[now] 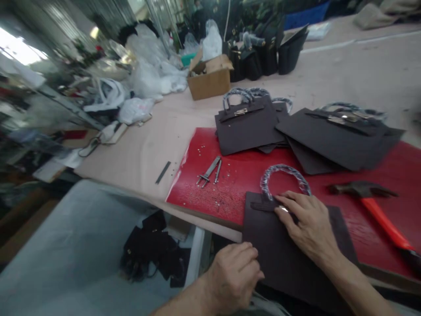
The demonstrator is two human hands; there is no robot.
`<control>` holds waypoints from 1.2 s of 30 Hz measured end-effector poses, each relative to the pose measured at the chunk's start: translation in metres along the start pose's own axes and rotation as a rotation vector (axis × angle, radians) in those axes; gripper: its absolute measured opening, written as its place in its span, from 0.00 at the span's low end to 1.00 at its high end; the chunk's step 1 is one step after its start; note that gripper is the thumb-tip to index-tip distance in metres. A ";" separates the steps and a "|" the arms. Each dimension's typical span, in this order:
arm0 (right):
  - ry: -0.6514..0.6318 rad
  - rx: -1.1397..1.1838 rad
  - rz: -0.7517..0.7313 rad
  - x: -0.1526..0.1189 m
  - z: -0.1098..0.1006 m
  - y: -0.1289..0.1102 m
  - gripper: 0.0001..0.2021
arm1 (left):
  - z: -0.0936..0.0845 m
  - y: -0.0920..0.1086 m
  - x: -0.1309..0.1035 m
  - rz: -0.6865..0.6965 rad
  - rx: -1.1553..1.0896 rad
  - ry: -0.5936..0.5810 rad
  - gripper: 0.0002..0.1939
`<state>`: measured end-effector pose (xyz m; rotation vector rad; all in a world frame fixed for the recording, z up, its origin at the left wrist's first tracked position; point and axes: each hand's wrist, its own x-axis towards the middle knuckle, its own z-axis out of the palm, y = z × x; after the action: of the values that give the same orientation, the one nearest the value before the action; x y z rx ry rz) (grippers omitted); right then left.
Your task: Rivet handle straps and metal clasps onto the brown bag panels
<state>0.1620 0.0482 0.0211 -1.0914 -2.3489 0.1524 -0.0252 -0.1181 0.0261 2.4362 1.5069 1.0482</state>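
Observation:
A dark brown handbag panel point(276, 250) lies over the front edge of the red board, its looped handle point(285, 169) wrapped in clear plastic. Across its top runs a narrow strap point(263, 206). My right hand point(305, 221) rests on the panel, thumb and fingers closed around a small shiny metal clasp point(284, 209) at the strap's end. Beside the panel's left edge my left hand point(235, 274) is curled with its knuckles up; whatever its fingers hold, if anything, is hidden. Right of the panel lies a claw hammer point(378, 206) with an orange handle.
On the red board point(204, 202) lie a pronged metal punch point(208, 171), a thin metal rod point(217, 171) and small bits. Behind are stacked handbag panels point(250, 127) and more panels point(338, 140). A cardboard box point(210, 81) stands farther back. Black pieces point(151, 245) lie below the table edge.

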 end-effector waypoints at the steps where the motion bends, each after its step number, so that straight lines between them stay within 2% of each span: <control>1: 0.026 -0.001 -0.013 0.000 0.004 0.004 0.14 | -0.001 -0.002 0.002 0.000 -0.011 0.003 0.06; 4: 0.056 -0.015 -0.045 0.000 0.012 0.012 0.15 | -0.006 -0.011 0.006 -0.023 -0.049 0.063 0.06; 7: 0.060 -0.044 -0.057 0.000 0.014 0.014 0.15 | -0.018 -0.031 0.008 -0.125 -0.020 0.194 0.06; 10: 0.054 -0.058 -0.058 0.002 0.013 0.011 0.15 | -0.037 -0.066 0.015 -0.311 0.114 0.309 0.06; 12: 0.042 -0.063 -0.045 0.003 0.012 0.008 0.14 | -0.051 -0.095 0.025 -0.465 0.205 0.315 0.06; 16: -0.018 -0.059 0.017 0.002 0.007 -0.001 0.13 | -0.069 -0.143 0.054 -0.743 0.350 0.152 0.13; 20: -0.101 -0.021 0.092 0.001 0.001 -0.007 0.13 | -0.072 -0.172 0.085 -0.851 0.381 -0.173 0.20; 23: -0.140 -0.011 0.124 0.001 -0.001 -0.010 0.17 | -0.071 -0.185 0.101 -0.873 0.371 -0.360 0.17; 27: -0.164 -0.015 0.128 0.003 -0.004 -0.013 0.19 | -0.072 -0.194 0.110 -0.911 0.305 -0.415 0.12; 30: -0.173 -0.011 0.135 0.004 -0.005 -0.014 0.19 | -0.072 -0.197 0.110 -0.937 0.285 -0.391 0.08; 33: -0.190 -0.001 0.151 0.003 -0.006 -0.014 0.20 | -0.074 -0.198 0.105 -0.948 0.269 -0.317 0.09; 36: -0.197 0.011 0.150 0.002 -0.007 -0.015 0.20 | -0.080 -0.194 0.094 -1.060 -0.027 -0.183 0.10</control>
<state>0.1543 0.0394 0.0323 -1.2994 -2.4325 0.3415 -0.1935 0.0359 0.0542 1.2565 2.2094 0.5633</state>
